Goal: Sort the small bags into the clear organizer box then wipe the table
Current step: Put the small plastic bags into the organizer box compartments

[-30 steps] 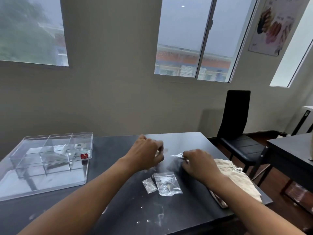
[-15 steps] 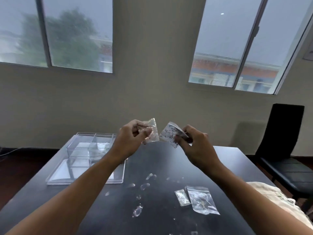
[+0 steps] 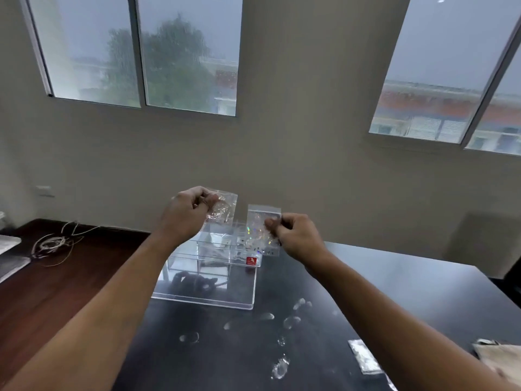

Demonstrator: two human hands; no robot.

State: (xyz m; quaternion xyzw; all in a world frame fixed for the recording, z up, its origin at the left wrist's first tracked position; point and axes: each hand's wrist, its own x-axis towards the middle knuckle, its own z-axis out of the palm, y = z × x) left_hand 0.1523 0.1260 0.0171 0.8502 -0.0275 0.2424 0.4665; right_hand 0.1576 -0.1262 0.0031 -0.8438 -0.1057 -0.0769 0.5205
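Both hands are raised above the dark rectangular table [image 3: 394, 292] and kept apart from each other. The left hand [image 3: 186, 213] pinches a small clear plastic bag with pale glittery content [image 3: 224, 208] between thumb and curled fingers; this bag hangs at 3 o'clock from the hand. The right hand [image 3: 296, 235] pinches a second small clear zip bag with shiny speckled pieces [image 3: 260, 230] by its right edge, the bag standing upright at 9 o'clock from the hand. Both bags are in the air over the clear acrylic organizer box with dividers and a red label [image 3: 214, 255], which stands on the table at 12 o'clock from the viewer, and its flat clear lid [image 3: 203, 294] lies open toward the viewer. One more small flat clear bag [image 3: 363, 356] lies on the table at 4 o'clock, just beside a beige cloth [image 3: 496, 359]. White smudges [image 3: 282, 368] mark the table surface at 6 o'clock. A coil of pale cord [image 3: 53, 244] lies on the brown floor at 9 o'clock
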